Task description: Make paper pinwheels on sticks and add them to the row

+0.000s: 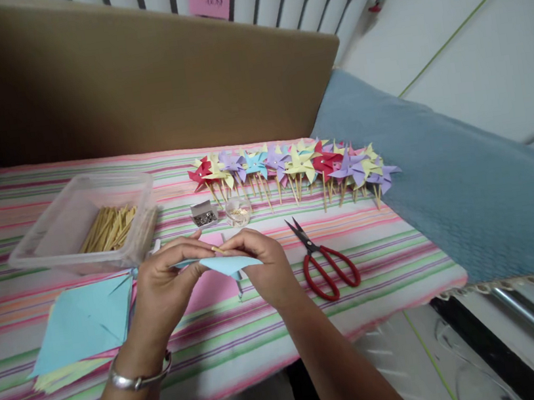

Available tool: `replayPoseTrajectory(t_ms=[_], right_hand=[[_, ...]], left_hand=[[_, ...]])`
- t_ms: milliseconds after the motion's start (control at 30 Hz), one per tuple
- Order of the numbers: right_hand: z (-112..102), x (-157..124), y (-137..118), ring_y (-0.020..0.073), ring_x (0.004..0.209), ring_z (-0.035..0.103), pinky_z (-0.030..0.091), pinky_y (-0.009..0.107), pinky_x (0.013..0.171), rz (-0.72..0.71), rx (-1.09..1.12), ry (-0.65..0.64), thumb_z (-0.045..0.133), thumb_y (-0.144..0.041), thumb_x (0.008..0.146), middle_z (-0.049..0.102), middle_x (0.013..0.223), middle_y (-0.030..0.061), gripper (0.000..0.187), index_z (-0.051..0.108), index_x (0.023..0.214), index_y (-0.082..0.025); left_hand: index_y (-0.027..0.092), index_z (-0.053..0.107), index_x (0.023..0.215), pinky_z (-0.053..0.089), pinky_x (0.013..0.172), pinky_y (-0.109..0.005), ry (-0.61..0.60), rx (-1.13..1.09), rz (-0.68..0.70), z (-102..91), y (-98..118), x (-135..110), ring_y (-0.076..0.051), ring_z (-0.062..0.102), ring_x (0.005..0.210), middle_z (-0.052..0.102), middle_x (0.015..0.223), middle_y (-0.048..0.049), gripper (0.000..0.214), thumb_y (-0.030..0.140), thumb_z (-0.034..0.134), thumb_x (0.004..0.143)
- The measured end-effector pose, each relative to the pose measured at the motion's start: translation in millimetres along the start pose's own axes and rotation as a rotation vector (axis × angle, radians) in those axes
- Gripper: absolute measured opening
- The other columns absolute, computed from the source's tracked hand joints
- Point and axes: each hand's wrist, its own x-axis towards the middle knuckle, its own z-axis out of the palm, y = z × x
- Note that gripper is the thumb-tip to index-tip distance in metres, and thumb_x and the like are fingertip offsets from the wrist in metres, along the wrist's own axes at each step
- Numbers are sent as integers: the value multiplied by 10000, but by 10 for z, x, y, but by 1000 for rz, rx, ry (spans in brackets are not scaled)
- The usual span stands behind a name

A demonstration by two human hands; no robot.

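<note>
Both hands meet over the striped cloth [384, 256]. My left hand [165, 287] pinches one end of a folded light blue paper piece [229, 264]. My right hand [266, 266] grips the other end, and a thin wooden stick [219, 250] shows between the fingertips of the two hands. A pink paper sheet [210, 291] lies flat under the hands. To the left lies a stack of cut blue paper squares [83, 322] on yellow ones.
Red-handled scissors [325, 261] lie right of my hands. A row of finished paper pinwheels [292, 170] lies behind. A clear tub of wooden sticks [87, 228], a small box of pins [204, 215] and a little clear cup [237, 212] sit nearby. Brown board behind, blue cushion right.
</note>
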Motion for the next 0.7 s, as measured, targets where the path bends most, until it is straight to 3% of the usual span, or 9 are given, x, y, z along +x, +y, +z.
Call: replayPoseTrajectory(t_ms=[700], right_hand=[[8,-2,-15,147,698,589,448,261,643,-33,-39,1,625,-148,737,629,715,-3,107,706,739,-218]], left_hand=[[265,722,738,441,998,-421,11,-17,-19,1,-9,-9,-173,665,789,719,767,11,99,171,690,744]])
